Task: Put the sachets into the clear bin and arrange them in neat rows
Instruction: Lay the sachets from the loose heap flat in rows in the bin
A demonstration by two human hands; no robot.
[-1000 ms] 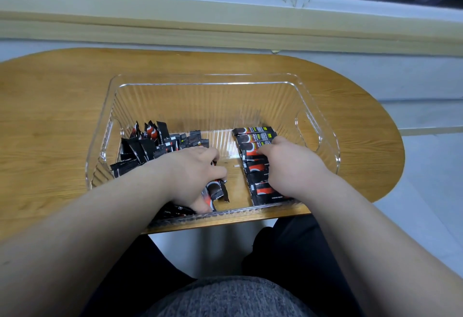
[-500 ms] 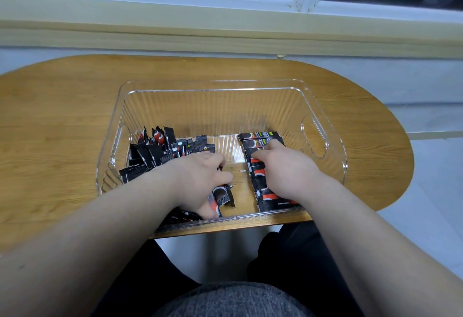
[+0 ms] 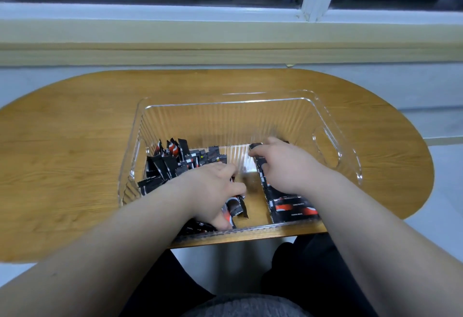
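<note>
A clear ribbed bin (image 3: 333, 126) stands on the wooden table (image 3: 62, 141). Black-and-red sachets lie in a loose heap (image 3: 175, 161) at its left side. A neat row of sachets (image 3: 290, 206) runs front to back at its right side. My left hand (image 3: 213, 191) is down in the near left part of the bin, fingers curled round a few sachets (image 3: 234, 207). My right hand (image 3: 283, 164) lies on the far part of the row, its fingertips on the farthest sachet (image 3: 255, 146). Most of the row is hidden under that hand.
The table's near edge runs just below the bin's front wall. A pale window sill (image 3: 225, 48) and dark window lie beyond the table. Bare wood lies left of the bin. My lap fills the bottom of the view.
My right hand has slid toward the far end of the row. My left hand has stayed on its sachets. The camera has tilted, so the bin sits lower in view.
</note>
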